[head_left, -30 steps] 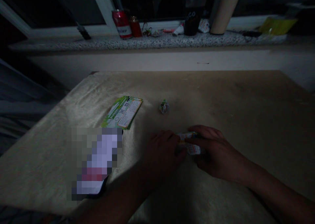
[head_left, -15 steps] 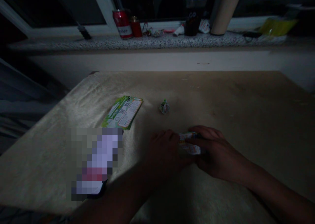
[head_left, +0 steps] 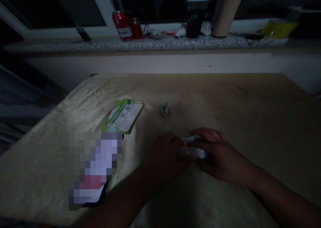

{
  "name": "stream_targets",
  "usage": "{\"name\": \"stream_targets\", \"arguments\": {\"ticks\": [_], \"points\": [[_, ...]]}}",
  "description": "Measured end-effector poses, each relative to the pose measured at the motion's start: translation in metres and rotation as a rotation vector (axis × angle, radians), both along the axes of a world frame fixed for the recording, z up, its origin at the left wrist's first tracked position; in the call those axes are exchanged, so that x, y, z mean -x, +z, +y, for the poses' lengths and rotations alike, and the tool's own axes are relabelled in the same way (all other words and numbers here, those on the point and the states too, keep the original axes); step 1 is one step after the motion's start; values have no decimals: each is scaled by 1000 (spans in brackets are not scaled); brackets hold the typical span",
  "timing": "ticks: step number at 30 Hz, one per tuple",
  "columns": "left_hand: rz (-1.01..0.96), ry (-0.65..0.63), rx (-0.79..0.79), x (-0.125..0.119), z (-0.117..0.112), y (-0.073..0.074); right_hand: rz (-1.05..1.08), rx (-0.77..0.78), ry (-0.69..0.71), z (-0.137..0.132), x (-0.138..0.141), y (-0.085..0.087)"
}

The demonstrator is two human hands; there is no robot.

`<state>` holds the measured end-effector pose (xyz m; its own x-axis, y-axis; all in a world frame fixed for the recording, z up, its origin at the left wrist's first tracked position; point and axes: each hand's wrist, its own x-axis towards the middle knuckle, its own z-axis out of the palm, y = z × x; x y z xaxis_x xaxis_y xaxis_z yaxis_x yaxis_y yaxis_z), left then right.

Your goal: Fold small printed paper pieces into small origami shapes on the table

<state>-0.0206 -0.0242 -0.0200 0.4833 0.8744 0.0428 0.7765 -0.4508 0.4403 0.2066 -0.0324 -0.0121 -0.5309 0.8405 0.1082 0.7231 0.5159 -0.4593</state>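
Head view showed a small, flat, white piece with multicoloured print (head_left: 195, 152), seemingly thin paper or film, between both hands at the beige, cloth-like tabletop (head_left: 253, 121). The right hand (head_left: 219, 156) pinched its right end, index finger laid across the face. The left hand (head_left: 165, 156) met the left end with curled fingers and thumb; poor light hid whether these actually pinched. A crumpled green-and-white wad (head_left: 166, 110) lay beyond; a stack of green-and-white printed paper cards (head_left: 123, 116) lay apart, leftward. Sound handling, in judgement, called for even fingertip pressure at both ends, edges kept aligned, and no sharp pulling, which could tear it.
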Motion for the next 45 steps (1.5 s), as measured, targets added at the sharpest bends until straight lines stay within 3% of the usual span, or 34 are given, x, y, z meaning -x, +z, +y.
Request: {"name": "stream_targets", "arguments": {"ticks": [5,15,28,36,45], "points": [[-79,-27,20,3,4,-4,13,-11,46,5,-2,0],[-52,-141,-11,5,10,-5,32,-12,109,9,-7,0],[-84,-162,-51,5,11,-8,56,-28,190,15,-12,6],[-73,-170,-11,5,10,-7,37,-110,218,20,-20,-1],[-60,-164,20,3,13,-6,50,-60,228,21,-25,1]]}}
